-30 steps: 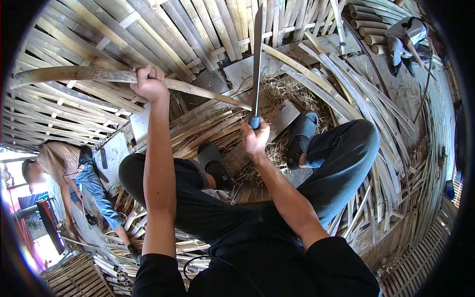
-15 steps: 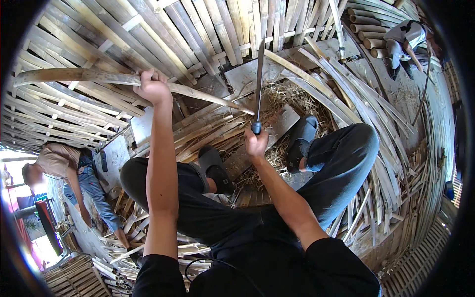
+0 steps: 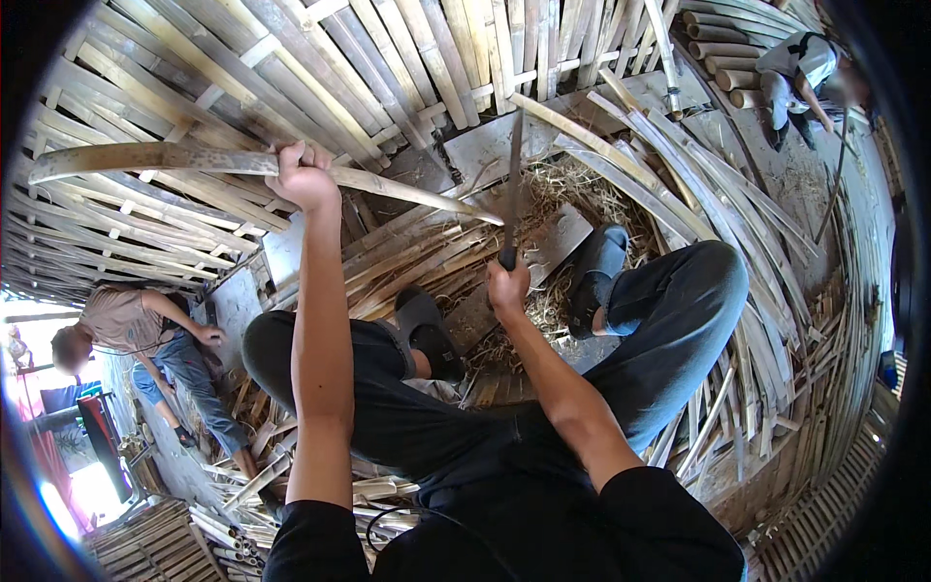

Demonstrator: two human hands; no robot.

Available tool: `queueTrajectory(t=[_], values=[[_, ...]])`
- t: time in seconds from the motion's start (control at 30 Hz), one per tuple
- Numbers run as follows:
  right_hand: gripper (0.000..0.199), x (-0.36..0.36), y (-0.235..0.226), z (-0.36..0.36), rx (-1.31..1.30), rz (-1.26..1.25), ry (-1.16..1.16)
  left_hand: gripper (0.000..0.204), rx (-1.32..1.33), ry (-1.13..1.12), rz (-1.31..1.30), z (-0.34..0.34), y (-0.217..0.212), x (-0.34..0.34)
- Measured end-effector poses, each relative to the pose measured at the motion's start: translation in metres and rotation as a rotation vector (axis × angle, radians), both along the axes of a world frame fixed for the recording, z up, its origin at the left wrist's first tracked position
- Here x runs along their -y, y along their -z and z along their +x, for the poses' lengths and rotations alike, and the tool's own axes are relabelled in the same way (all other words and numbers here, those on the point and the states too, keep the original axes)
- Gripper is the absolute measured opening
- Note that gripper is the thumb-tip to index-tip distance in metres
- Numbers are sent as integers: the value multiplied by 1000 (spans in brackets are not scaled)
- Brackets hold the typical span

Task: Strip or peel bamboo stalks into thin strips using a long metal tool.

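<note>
Gripping a bamboo strip steady, the left hand presents its three-o'clock end to the knife clenched in the right hand.

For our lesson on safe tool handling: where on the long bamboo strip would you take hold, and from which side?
Grip the bamboo strip near its middle, where the left hand already wraps it, coming from the underside nearest the body. It lies roughly level and tapers toward the knife held in the right hand, so a mid-length hold probably balances it and keeps fingers away from the blade.
</note>
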State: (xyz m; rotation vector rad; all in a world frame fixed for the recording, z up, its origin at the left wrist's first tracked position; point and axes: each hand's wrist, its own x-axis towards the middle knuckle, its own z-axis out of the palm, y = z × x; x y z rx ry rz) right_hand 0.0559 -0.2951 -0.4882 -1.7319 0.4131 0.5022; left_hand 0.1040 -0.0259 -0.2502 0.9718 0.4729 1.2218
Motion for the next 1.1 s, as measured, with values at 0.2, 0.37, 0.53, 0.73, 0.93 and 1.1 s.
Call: queueTrajectory(t=[0.2,0.37,0.53,0.73,0.93,1.1], values=[[22,6,-10,-38,228,-4,-161,13,-6,-18,-11,5,1,-3],[22,6,3,-35,-263,-132,-65,16,-24,28,-101,-10,9,-15],[28,-1,-41,-10,21,132,-69,18,-23,-9,-77,-7,1,-9],[24,11,1,-38,108,-199,-299,16,-12,44,-77,-2,6,-11],[21,1,-26,-22,-99,-82,-70,18,-54,-3,-81,-11,6,-9],[25,10,14,-37,178,183,-8,18,-65,2,-74,0,-1,0]])
